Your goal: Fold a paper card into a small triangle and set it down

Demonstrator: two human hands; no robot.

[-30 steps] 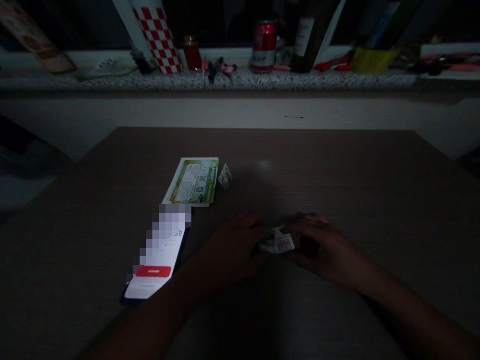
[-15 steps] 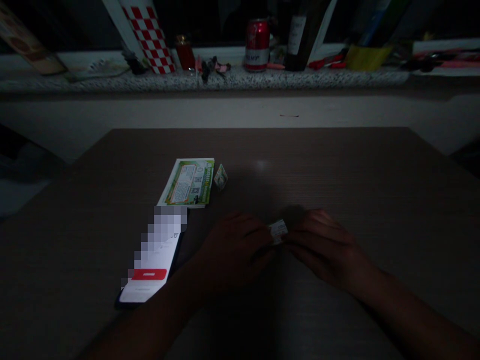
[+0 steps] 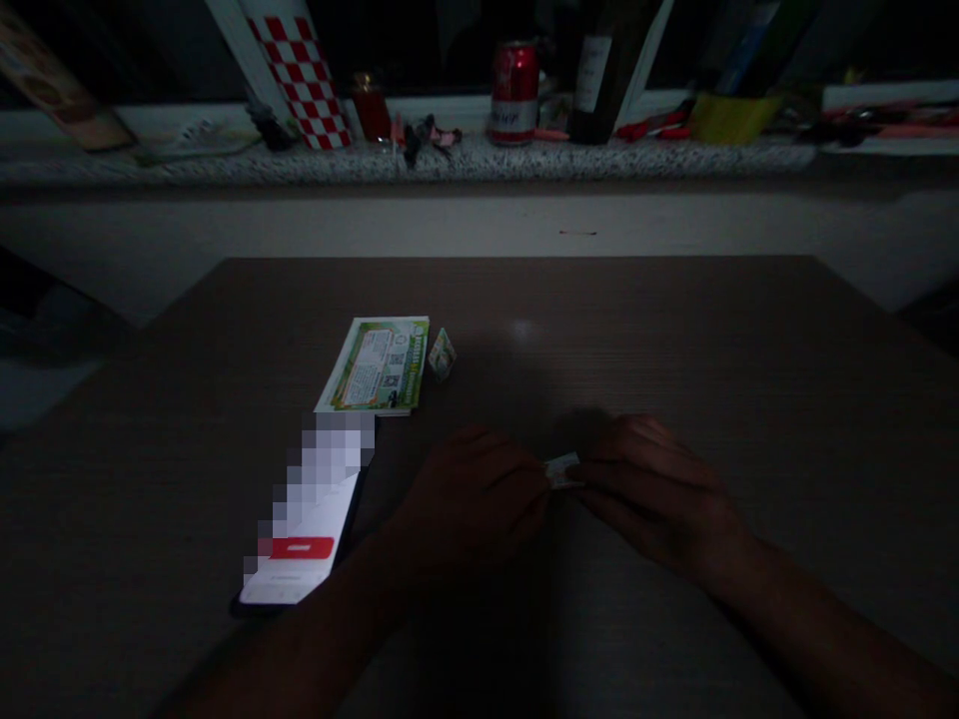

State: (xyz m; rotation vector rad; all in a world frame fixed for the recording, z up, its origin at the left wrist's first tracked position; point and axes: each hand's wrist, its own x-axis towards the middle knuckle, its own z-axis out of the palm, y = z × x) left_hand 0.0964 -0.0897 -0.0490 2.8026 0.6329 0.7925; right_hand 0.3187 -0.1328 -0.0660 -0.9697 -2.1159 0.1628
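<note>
A small pale piece of printed paper [image 3: 563,471] is pinched between my two hands, low over the table. My left hand [image 3: 479,494] is closed on its left edge, the fingers curled and dark in shadow. From the other side, my right hand [image 3: 655,489] grips the right edge with its fingertips. Most of the paper's edges are hidden behind the fingers. Beyond my left hand a small folded printed paper [image 3: 442,355] stands on the table, beside a green-and-white printed booklet [image 3: 382,364].
A lit phone [image 3: 307,529] lies left of my left forearm on the dark wooden table [image 3: 636,330]. Behind it, a granite sill [image 3: 450,160] carries a red can [image 3: 514,92], a dark bottle [image 3: 595,85], a red-and-white checkered tube [image 3: 304,85] and small clutter.
The paper between my hands has tilted and looks flatter, and it has shifted slightly right and down. Both hands keep nearly the same place.
</note>
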